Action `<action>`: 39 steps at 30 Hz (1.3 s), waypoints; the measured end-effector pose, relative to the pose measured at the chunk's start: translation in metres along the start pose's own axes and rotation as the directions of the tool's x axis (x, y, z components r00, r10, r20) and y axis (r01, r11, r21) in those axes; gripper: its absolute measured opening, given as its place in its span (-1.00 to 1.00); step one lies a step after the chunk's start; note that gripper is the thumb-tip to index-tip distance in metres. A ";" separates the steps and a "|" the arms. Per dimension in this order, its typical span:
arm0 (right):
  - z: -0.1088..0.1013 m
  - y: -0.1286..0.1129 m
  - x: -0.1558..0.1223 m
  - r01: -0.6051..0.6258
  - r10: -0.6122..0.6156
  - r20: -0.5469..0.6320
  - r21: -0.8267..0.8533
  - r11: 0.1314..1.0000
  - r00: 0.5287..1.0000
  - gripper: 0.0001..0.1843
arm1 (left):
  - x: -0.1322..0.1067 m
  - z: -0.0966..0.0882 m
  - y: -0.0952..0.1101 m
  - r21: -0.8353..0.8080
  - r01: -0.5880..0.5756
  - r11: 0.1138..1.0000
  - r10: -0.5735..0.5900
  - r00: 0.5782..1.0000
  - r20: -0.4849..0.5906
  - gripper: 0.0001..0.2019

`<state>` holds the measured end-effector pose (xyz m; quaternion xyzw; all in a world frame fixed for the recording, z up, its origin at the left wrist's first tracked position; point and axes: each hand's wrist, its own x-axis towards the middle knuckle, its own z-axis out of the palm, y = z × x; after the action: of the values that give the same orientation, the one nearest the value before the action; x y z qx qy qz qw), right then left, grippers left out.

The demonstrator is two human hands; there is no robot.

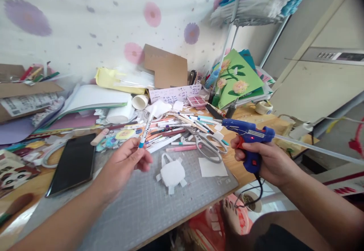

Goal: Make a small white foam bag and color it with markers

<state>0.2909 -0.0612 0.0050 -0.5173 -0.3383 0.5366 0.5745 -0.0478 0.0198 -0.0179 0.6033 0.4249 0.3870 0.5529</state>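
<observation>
My left hand [131, 160] is closed around the lower end of a white marker [146, 129] with a blue tip, held upright and slightly tilted over the mat. In my right hand [264, 156] is a blue hot glue gun [247, 129], its nozzle pointing left. A finger lies at its red trigger, a red light glows on its side, and a long clear glue stick [315, 148] sticks out of the back. Between my hands, a small white rounded piece [172, 173] with several tabs and a loop lies on the grey cutting mat [131, 205].
Grey-handled scissors [209, 148] and a white paper square [212, 167] lie right of the white piece. Behind them is a heap of markers [170, 129]. A black phone [72, 163] rests at left. The gun's black cord [260, 190] hangs past the table edge.
</observation>
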 end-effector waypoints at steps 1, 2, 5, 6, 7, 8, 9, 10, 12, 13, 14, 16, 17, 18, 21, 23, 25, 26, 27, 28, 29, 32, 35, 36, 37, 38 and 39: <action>0.003 0.002 -0.001 -0.026 0.026 0.002 0.025 0.999 1.000 -0.84 | -0.001 0.002 0.000 -0.065 0.003 0.998 -0.002 1.000 0.027 -0.83; 0.007 0.004 -0.003 -0.055 0.054 0.019 0.038 0.998 0.998 -0.83 | -0.001 0.005 0.000 -0.113 -0.006 0.994 0.012 0.998 0.055 -0.85; 0.019 0.008 -0.009 -0.120 0.112 0.134 0.057 0.991 0.985 -0.77 | -0.005 0.013 0.003 -0.121 -0.022 0.992 0.033 0.996 0.084 -0.81; 0.023 0.009 -0.011 -0.118 0.108 0.162 0.054 0.992 0.981 -0.75 | -0.007 0.016 0.005 -0.092 -0.028 0.995 0.035 0.996 0.077 -0.79; 0.028 0.009 -0.013 -0.100 0.091 0.167 0.045 0.994 0.982 -0.73 | -0.009 0.019 0.008 -0.059 -0.037 0.998 0.041 0.997 0.063 -0.79; 0.032 0.009 -0.014 -0.075 0.069 0.152 0.032 0.997 0.986 -0.73 | -0.011 0.023 0.011 -0.023 -0.050 0.998 0.051 0.997 0.055 -0.78; 0.035 0.009 -0.015 -0.045 0.043 0.120 0.014 0.999 0.992 -0.73 | -0.012 0.028 0.016 0.005 -0.073 0.997 0.073 0.997 0.035 -0.75; 0.037 0.008 -0.015 -0.019 0.020 0.082 -0.007 1.000 0.996 -0.74 | -0.013 0.035 0.021 0.035 -0.087 0.996 0.086 0.996 0.030 -0.73; 0.037 0.007 -0.014 0.022 -0.021 0.014 -0.041 0.999 1.000 -0.76 | -0.014 0.051 0.033 0.059 -0.103 0.993 0.103 0.995 0.016 -0.70; 0.035 0.006 -0.012 0.038 -0.039 -0.012 -0.050 0.998 0.999 -0.77 | -0.013 0.061 0.038 0.037 -0.117 0.992 0.116 0.993 0.006 -0.71; 0.032 0.005 -0.011 0.052 -0.054 -0.035 -0.054 0.997 0.998 -0.78 | -0.012 0.073 0.043 0.008 -0.131 0.991 0.131 0.991 -0.015 -0.71; 0.026 0.005 -0.008 0.080 -0.084 -0.082 -0.053 0.995 0.993 -0.79 | -0.007 0.100 0.051 -0.048 -0.136 0.990 0.132 0.988 -0.075 -0.75; 0.024 0.006 -0.007 0.092 -0.098 -0.110 -0.059 0.994 0.989 -0.79 | -0.005 0.114 0.054 -0.054 -0.136 0.989 0.132 0.988 -0.081 -0.77; 0.022 0.006 -0.006 0.100 -0.109 -0.135 -0.070 0.993 0.985 -0.79 | -0.002 0.127 0.056 -0.060 -0.136 0.989 0.130 0.988 -0.089 -0.80; 0.017 0.010 -0.003 0.113 -0.135 -0.190 -0.121 0.986 0.972 -0.81 | 0.008 0.163 0.060 -0.073 -0.132 0.989 0.125 0.988 -0.094 -0.81; 0.015 0.012 -0.002 0.116 -0.150 -0.219 -0.160 0.980 0.964 -0.83 | 0.017 0.183 0.062 -0.071 -0.139 0.988 0.132 0.987 -0.093 -0.81; 0.012 0.013 0.000 0.114 -0.164 -0.248 -0.204 0.972 0.955 -0.86 | 0.027 0.201 0.062 -0.063 -0.143 0.988 0.135 0.983 -0.123 -0.83; 0.010 0.013 0.002 0.113 -0.173 -0.261 -0.229 0.967 0.950 -0.87 | 0.033 0.210 0.061 -0.057 -0.138 0.989 0.130 0.983 -0.132 -0.83; 0.008 0.013 0.004 0.114 -0.184 -0.272 -0.254 0.960 0.945 -0.87 | 0.038 0.219 0.061 -0.053 -0.126 0.991 0.118 0.984 -0.135 -0.83; 0.006 0.013 0.006 0.116 -0.196 -0.280 -0.279 0.953 0.940 -0.87 | 0.043 0.229 0.060 -0.048 -0.113 0.992 0.106 0.985 -0.136 -0.83; 0.003 0.012 0.008 0.118 -0.209 -0.288 -0.304 0.945 0.935 -0.86 | 0.048 0.238 0.059 -0.042 -0.099 0.994 0.093 0.987 -0.129 -0.83; -0.008 0.010 0.018 0.100 -0.226 -0.318 -0.367 0.925 0.921 -0.83 | 0.064 0.263 0.056 -0.010 -0.050 0.999 0.049 0.995 -0.092 -0.81; -0.022 0.008 0.031 0.041 -0.202 -0.363 -0.406 0.913 0.910 -0.77 | 0.080 0.281 0.056 0.019 0.016 1.000 -0.014 0.998 -0.058 -0.69; -0.026 0.007 0.034 0.021 -0.191 -0.375 -0.412 0.911 0.907 -0.75 | 0.086 0.286 0.055 0.024 0.036 0.999 -0.035 0.998 -0.050 -0.68; -0.030 0.006 0.038 0.004 -0.180 -0.385 -0.416 0.910 0.905 -0.73 | 0.091 0.290 0.055 0.027 0.054 0.998 -0.053 0.998 -0.043 -0.67; -0.034 0.006 0.040 -0.012 -0.169 -0.395 -0.417 0.909 0.903 -0.71 | 0.096 0.294 0.055 0.029 0.069 0.997 -0.068 0.997 -0.037 -0.68; -0.037 0.005 0.043 -0.027 -0.158 -0.404 -0.415 0.909 0.901 -0.69 | 0.100 0.297 0.054 0.032 0.082 0.996 -0.081 0.996 -0.031 -0.68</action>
<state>0.3327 -0.0289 -0.0154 -0.7196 -0.3264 0.3063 0.5309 0.2693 0.0116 0.0094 0.5887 0.4637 0.3661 0.5518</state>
